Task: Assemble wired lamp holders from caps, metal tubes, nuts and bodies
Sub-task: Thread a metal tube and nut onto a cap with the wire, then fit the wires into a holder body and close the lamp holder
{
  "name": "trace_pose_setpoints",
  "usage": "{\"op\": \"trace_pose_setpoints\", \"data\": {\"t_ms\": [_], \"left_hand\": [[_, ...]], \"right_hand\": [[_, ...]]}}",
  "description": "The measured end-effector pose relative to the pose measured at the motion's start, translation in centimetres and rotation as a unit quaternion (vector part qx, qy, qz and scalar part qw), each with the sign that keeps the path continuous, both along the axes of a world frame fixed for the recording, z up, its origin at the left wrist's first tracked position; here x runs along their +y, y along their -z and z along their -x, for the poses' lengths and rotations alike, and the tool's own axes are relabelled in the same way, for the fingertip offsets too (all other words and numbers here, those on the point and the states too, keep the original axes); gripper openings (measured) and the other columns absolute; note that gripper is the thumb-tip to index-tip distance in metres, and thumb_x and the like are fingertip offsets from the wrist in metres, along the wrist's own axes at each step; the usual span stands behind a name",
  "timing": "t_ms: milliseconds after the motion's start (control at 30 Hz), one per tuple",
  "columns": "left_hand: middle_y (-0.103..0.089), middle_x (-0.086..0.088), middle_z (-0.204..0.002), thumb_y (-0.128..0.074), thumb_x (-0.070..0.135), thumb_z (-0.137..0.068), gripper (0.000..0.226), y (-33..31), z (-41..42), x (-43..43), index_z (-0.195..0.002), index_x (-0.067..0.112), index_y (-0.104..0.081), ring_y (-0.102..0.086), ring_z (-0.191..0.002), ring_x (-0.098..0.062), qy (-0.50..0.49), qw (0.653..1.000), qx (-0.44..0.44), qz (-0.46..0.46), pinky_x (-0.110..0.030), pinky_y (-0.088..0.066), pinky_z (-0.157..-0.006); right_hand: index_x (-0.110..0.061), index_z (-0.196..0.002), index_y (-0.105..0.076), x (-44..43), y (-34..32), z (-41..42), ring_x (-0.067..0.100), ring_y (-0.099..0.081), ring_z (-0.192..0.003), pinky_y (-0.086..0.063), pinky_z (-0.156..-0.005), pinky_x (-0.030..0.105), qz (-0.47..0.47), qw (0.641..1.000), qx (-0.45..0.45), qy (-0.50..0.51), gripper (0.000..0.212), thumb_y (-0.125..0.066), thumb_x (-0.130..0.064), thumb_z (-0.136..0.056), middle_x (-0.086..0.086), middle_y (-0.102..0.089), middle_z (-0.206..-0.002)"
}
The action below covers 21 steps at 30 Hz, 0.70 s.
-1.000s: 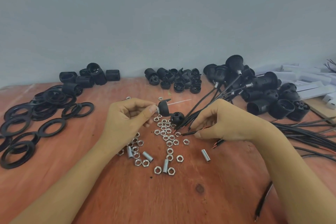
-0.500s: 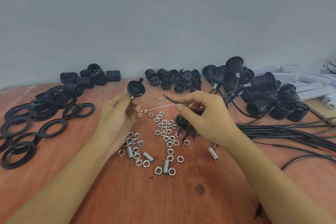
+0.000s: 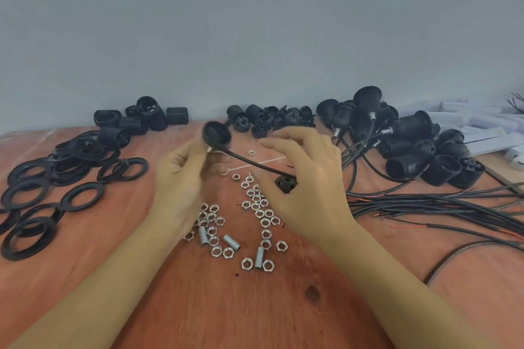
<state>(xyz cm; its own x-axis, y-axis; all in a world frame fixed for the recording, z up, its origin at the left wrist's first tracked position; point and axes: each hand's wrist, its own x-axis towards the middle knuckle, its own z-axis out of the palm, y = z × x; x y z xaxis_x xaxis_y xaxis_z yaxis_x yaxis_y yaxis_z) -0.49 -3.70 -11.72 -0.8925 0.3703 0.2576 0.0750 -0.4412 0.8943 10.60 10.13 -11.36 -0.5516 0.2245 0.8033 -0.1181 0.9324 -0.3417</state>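
- Head view: gripping a black cap (image 3: 217,133) by its neck with the left hand (image 3: 181,178), fingers curled round it. Held up off the surface (image 3: 255,306), hollow side facing the camera.
- Hovering just right of that with the right hand (image 3: 309,178), back of it toward the camera, fingers loosely bent. Way too blurry to see a grip, so honestly can't tell.
- Hanging out of the cap's neck: a black wire (image 3: 249,161), sagging across and vanishing under the right palm.
- Sitting on the surface right by that palm: one small black body (image 3: 285,183).
- Scattered under and between both hands: loads of nuts (image 3: 256,207), plus a few metal tubes (image 3: 203,235).
- Off left, a heap of black rings (image 3: 82,197). Back by the wall, loose bodies (image 3: 141,119) and a caps pile (image 3: 269,119).
- Over right, finished wired holders (image 3: 397,133) stacked up, loose wires (image 3: 439,207) fanning out, white boxes (image 3: 487,133) behind.
- Cap itself: round, dark, with a bit of silver showing at the neck.
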Motion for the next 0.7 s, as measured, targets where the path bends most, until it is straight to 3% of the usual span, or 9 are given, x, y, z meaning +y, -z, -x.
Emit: {"op": "trace_pose_setpoints", "data": {"t_ms": [100,167,233,300,400,467,533,600,700], "left_hand": [[-0.072,-0.001,-0.083,-0.058,0.021,-0.092,0.016,-0.6,1.7,-0.8,-0.094,0.009,-0.067,-0.064,-0.064,-0.006,-0.054,0.981,-0.136,-0.128,-0.015,-0.053,-0.061],[-0.070,-0.002,-0.088,-0.055,0.020,-0.097,0.018,-0.9,2.7,-1.6,-0.092,0.007,-0.067,-0.066,-0.067,-0.006,-0.074,0.954,-0.207,-0.204,-0.014,-0.053,-0.062],[-0.071,-0.004,-0.086,-0.056,0.016,-0.098,0.027,-1.1,3.1,-2.1,-0.079,0.005,-0.072,-0.067,-0.069,-0.007,-0.070,0.932,-0.246,-0.256,-0.013,-0.053,-0.063],[-0.072,-0.005,-0.082,-0.060,0.013,-0.093,0.029,-1.4,3.2,-2.4,-0.069,0.005,-0.073,-0.068,-0.069,-0.008,-0.042,0.922,-0.256,-0.287,-0.014,-0.054,-0.064],[-0.072,-0.004,-0.081,-0.059,0.014,-0.090,0.027,-1.7,2.7,-2.2,-0.069,0.004,-0.073,-0.067,-0.067,-0.009,0.025,0.922,-0.248,-0.296,-0.014,-0.054,-0.062],[-0.071,-0.003,-0.079,-0.053,0.016,-0.097,0.039,-1.8,2.3,-1.9,-0.066,0.006,-0.074,-0.066,-0.064,-0.007,0.047,0.927,-0.245,-0.280,-0.013,-0.053,-0.060],[-0.070,-0.001,-0.077,-0.055,0.015,-0.093,0.036,-1.8,1.9,-1.6,-0.064,0.008,-0.074,-0.064,-0.062,-0.006,0.055,0.934,-0.244,-0.256,-0.012,-0.052,-0.059],[-0.067,-0.001,-0.075,-0.059,0.013,-0.082,0.023,-1.8,1.6,-1.4,-0.064,0.008,-0.073,-0.063,-0.061,-0.006,0.060,0.936,-0.249,-0.242,-0.012,-0.052,-0.058],[-0.062,0.000,-0.073,-0.059,0.012,-0.082,0.023,-1.4,1.5,-1.2,-0.065,0.007,-0.072,-0.062,-0.060,-0.006,0.050,0.934,-0.260,-0.239,-0.012,-0.051,-0.057]], "right_hand": [[-0.013,-0.091,-0.075,-0.5,-0.2,-0.2,0.018,-0.057,-0.077,-0.041,-0.076,0.038,-0.013,0.996,0.078,-0.038,0.016,-0.071,-0.027,-0.086,-0.001,-0.064,-0.086],[-0.013,-0.076,-0.073,-0.5,-0.2,-0.2,0.004,-0.048,-0.061,-0.041,-0.065,0.035,0.024,0.994,0.055,-0.095,0.022,-0.065,-0.027,-0.090,-0.014,-0.052,-0.065],[-0.015,-0.074,-0.074,-0.8,0.1,-0.2,-0.001,-0.040,-0.053,-0.038,-0.061,0.027,0.053,0.992,0.003,-0.111,0.023,-0.066,-0.027,-0.091,-0.022,-0.041,-0.058],[-0.016,-0.087,-0.078,-1.2,0.5,-0.1,0.001,-0.050,-0.058,-0.042,-0.064,0.026,0.105,0.984,-0.062,-0.127,0.018,-0.066,-0.029,-0.092,-0.020,-0.057,-0.065],[-0.011,-0.114,-0.072,-1.6,0.6,0.0,0.005,-0.063,-0.080,-0.053,-0.076,0.033,0.149,0.974,-0.112,-0.130,0.032,-0.063,-0.035,-0.094,-0.007,-0.072,-0.094],[-0.011,-0.121,-0.066,-1.8,0.3,0.1,0.002,-0.060,-0.069,-0.052,-0.065,0.026,0.250,0.945,-0.128,-0.169,0.037,-0.057,-0.037,-0.097,-0.009,-0.070,-0.081],[-0.018,-0.128,-0.061,-2.0,-0.2,0.3,0.007,-0.060,-0.060,-0.049,-0.053,0.020,0.362,0.901,-0.108,-0.213,0.035,-0.055,-0.036,-0.099,0.001,-0.070,-0.081],[-0.015,-0.126,-0.059,-2.2,-0.7,0.5,0.012,-0.060,-0.061,-0.049,-0.054,0.022,0.397,0.889,-0.051,-0.223,0.030,-0.054,-0.029,-0.100,0.013,-0.068,-0.101],[-0.013,-0.118,-0.062,-2.6,-1.5,1.0,0.006,-0.063,-0.061,-0.050,-0.051,0.026,0.417,0.871,0.000,-0.258,0.021,-0.051,-0.019,-0.101,-0.003,-0.070,-0.094]]}}
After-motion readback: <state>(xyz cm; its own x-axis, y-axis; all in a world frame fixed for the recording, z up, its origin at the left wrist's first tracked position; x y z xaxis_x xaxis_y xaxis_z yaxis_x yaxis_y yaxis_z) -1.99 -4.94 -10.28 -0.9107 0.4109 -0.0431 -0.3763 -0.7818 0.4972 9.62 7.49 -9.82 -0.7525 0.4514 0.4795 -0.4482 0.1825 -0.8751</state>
